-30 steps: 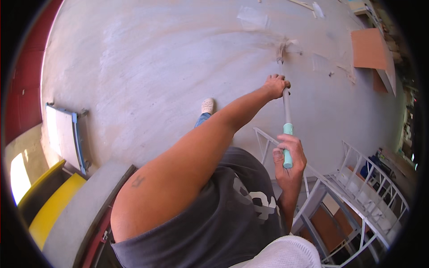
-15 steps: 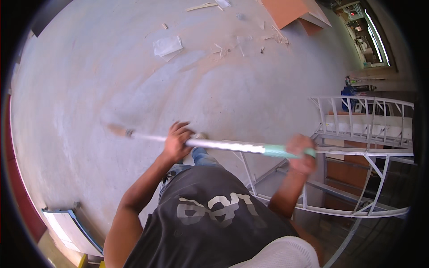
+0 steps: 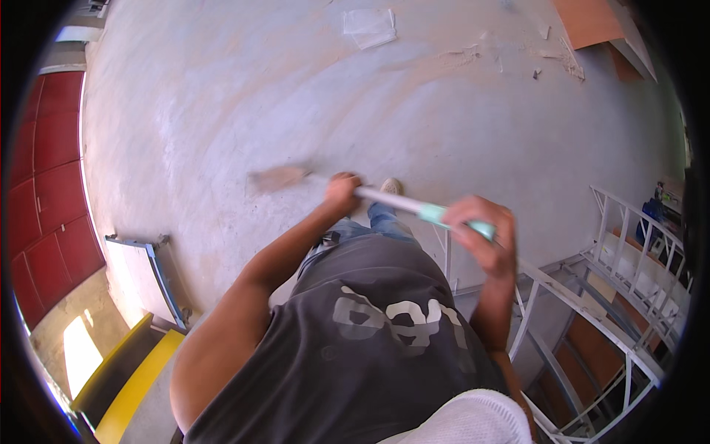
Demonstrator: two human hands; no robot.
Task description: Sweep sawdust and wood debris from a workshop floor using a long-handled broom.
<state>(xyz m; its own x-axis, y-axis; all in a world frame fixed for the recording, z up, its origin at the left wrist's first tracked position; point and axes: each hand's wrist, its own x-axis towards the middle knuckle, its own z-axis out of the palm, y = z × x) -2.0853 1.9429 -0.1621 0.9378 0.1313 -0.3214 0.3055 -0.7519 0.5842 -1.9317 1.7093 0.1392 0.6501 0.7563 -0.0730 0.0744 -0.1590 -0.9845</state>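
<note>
A long-handled broom (image 3: 392, 200) slants across in front of me, its pale shaft running from upper left to lower right. At its left end, the brownish broom head (image 3: 277, 178) is blurred by motion against the dusty grey floor (image 3: 244, 96). My left hand (image 3: 343, 192) is closed round the shaft just above the head. Farther right, my right hand (image 3: 484, 229) holds the green grip near the top end, its fingers slightly blurred. One shoe (image 3: 392, 186) shows just beyond the shaft.
A clear plastic-like sheet (image 3: 370, 28) and scattered scraps (image 3: 569, 63) lie on the far floor, beside an orange-brown board (image 3: 588, 22). White metal framing (image 3: 551, 288) stands close on my right. A blue-edged white panel (image 3: 133, 277), yellow-edged object (image 3: 140, 385) and red doors (image 3: 59, 177) are left.
My view has turned left, so the red doors show more and the metal framing sits farther right. My left hand is nearer the broom head, and both hands are closer together.
</note>
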